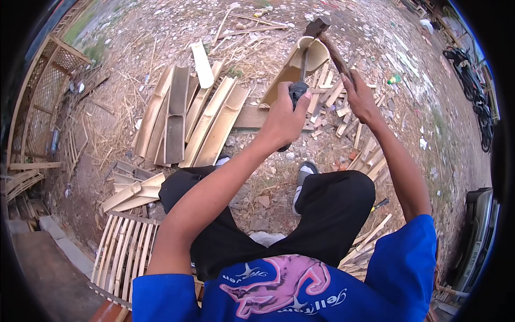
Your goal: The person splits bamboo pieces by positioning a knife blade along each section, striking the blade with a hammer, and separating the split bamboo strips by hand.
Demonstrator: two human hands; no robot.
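Note:
My left hand [286,119] is wrapped round the black handle of a long metal blade [304,65], whose far end lies against the upper end of a split bamboo piece [284,75]. My right hand [361,99] grips the wooden handle of a hammer [333,52]. The hammer's dark metal head is just above the bamboo's top rim; whether they touch I cannot tell. The bamboo is tilted, with its hollow side showing, and its lower end is by a wooden board [252,117] on the ground.
Split bamboo lengths [175,115] lie left of centre, and a paler piece [202,64] lies beyond them. Small wood offcuts [335,96] are heaped at the right. A slatted bamboo frame [122,252] is at lower left, a lattice frame [45,91] at far left, a parked vehicle [475,241] at far right.

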